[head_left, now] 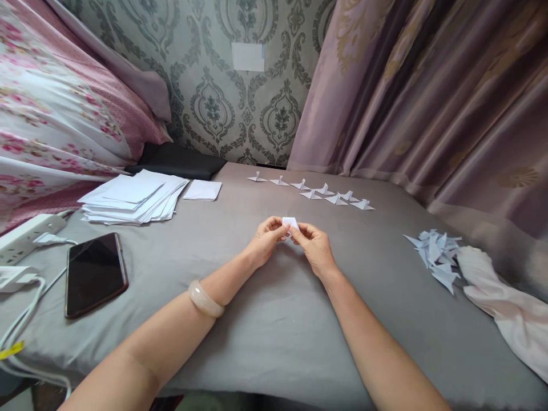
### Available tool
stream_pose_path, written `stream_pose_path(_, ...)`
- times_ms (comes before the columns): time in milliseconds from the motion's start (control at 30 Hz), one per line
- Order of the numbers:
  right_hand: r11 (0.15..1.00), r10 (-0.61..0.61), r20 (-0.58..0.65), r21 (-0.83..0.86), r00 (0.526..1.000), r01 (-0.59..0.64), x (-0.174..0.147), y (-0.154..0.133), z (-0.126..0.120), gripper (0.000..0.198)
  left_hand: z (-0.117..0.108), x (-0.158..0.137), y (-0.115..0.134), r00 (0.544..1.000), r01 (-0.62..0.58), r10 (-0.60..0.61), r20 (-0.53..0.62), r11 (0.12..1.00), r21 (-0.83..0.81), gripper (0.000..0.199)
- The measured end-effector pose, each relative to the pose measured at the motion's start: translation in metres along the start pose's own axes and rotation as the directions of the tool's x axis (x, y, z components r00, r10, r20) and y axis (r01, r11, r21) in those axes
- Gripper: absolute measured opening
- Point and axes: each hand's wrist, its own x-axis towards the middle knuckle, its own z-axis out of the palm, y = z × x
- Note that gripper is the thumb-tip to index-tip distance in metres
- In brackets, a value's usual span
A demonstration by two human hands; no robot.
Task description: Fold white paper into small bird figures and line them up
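Note:
A small folded piece of white paper [289, 221] is pinched between my two hands, above the middle of the grey cloth [240, 325]. My left hand [269, 237] grips its left side, thumb on top. On the other side, my right hand [315, 244] holds it between thumb and fingers. Part of the paper is hidden behind the fingertips. Farther back, several folded white paper figures [312, 194] with pointed ends stand in slanting rows.
At the left lie a stack of white paper sheets [132, 197], a smaller paper pile [202, 190], a phone [96, 274] and a power strip [32, 237] with cables. A heap of folded paper pieces [436, 251] lies right, beside a pale cloth [500, 302]. Curtains [398, 97] hang behind.

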Motion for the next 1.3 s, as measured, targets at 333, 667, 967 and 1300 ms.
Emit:
stream_pose_path(333, 0.996, 0.066, -0.063, 0.064, 0.996, -0.062, 0.008, -0.005, -0.012, 0.040, -0.001, -0.004, 0.010, 0.979, 0.202, -0.200, 0.038, 0.978, -0.042, 0.027)
stream_pose_path(667, 0.901, -0.404, -0.113, -0.222, 0.908, 0.373, 0.000, 0.003, 0.006, 0.021, 0.002, -0.005, 0.008, 0.992, 0.117, -0.111, 0.055, 0.985, -0.124, 0.036)
stream_pose_path(967, 0.846, -0.490, -0.091, -0.291, 0.867, 0.448, -0.001, -0.002, 0.003, 0.014, 0.000, -0.005, 0.006, 0.991, -0.118, 0.108, 0.079, 0.984, 0.132, 0.031)
stream_pose_path(1300, 0.825, -0.460, 0.077, -0.332, 0.885, 0.458, 0.013, -0.002, -0.017, 0.018, 0.007, -0.013, 0.009, 0.958, -0.286, 0.285, 0.033, 0.944, 0.166, 0.042)
